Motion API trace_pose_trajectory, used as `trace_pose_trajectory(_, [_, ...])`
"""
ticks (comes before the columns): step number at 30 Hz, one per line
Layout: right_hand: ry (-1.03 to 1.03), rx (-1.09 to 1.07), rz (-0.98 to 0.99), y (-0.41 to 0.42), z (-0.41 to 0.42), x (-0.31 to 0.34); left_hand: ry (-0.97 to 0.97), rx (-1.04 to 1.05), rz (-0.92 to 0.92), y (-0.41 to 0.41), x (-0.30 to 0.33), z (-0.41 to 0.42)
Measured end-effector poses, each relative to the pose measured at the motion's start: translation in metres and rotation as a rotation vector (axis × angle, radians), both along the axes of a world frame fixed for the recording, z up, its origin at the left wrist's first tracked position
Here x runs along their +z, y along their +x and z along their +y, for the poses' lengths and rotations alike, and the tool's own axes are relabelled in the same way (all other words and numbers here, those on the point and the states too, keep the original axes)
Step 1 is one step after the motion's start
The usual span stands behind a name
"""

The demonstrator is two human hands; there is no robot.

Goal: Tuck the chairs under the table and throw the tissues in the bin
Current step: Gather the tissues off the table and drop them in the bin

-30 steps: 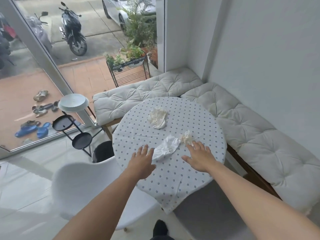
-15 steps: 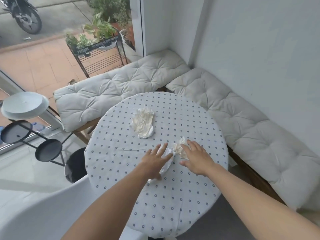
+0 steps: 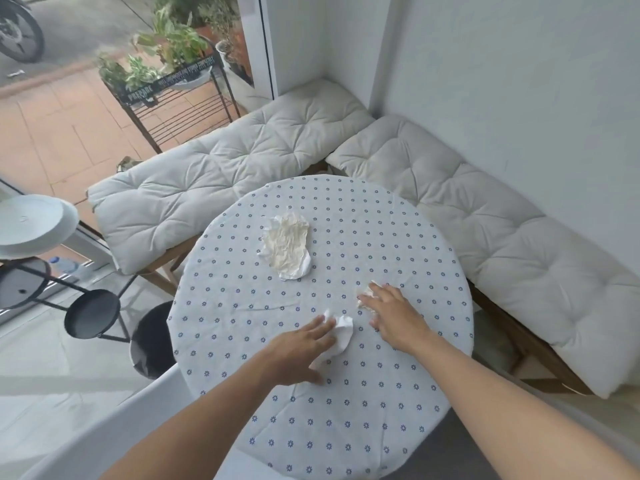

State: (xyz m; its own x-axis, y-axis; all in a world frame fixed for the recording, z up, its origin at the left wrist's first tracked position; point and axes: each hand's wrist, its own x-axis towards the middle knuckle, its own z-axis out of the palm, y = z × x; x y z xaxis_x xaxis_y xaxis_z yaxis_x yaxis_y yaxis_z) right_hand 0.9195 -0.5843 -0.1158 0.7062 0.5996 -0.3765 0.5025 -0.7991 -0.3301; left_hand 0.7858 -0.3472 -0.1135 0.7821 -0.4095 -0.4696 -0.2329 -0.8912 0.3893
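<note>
A round table (image 3: pixel 346 427) carries a dotted cloth with three tissues on it. A large crumpled, cream-stained tissue (image 3: pixel 286 249) lies near the middle, untouched. My left hand (image 3: pixel 301 351) lies flat on a white tissue (image 3: pixel 342 332), fingers spread over its left part. My right hand (image 3: pixel 394 315) rests with spread fingers on a small crumpled tissue (image 3: pixel 364 299), which it mostly hides. A white chair (image 3: pixel 104 427) stands at the table's near left edge. A black bin (image 3: pixel 152 341) sits on the floor, partly under the table's left side.
Cushioned benches (image 3: pixel 214 188) (image 3: pixel 502 244) wrap the table on the far and right sides against the white wall. A black stand with round trays (image 3: pixel 91 313) stands left of the bin by the glass wall. Something grey (image 3: pixel 450 455) shows beyond the table's near right edge.
The view has moved closer over the table. My left hand slid onto the white tissue and my right hand came to cover the small one.
</note>
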Motion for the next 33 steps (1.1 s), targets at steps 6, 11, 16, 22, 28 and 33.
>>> trace_pose_trajectory(6, [0.106,-0.090,-0.157,-0.018,0.011,-0.002,-0.061,-0.012,-0.119,-0.015,-0.002,0.017])
trace_pose_trajectory(11, [0.258,-0.109,-0.189,-0.016,0.037,0.015,-0.113,0.163,-0.271,-0.010,0.007,0.034])
trace_pose_trajectory(16, [0.341,-0.124,-0.215,-0.008,0.064,0.027,-0.171,0.308,-0.495,0.036,0.027,0.071])
trace_pose_trajectory(22, [0.413,-0.169,-0.235,0.001,0.078,0.028,-0.057,0.408,-0.528,0.110,0.028,0.113])
trace_pose_trajectory(28, [0.441,-0.224,-0.219,0.008,0.085,0.021,0.118,0.421,-0.257,0.143,0.000,0.111])
trace_pose_trajectory(33, [0.427,-0.217,-0.211,0.010,0.090,0.016,0.048,0.507,-0.159,0.132,-0.022,0.101])
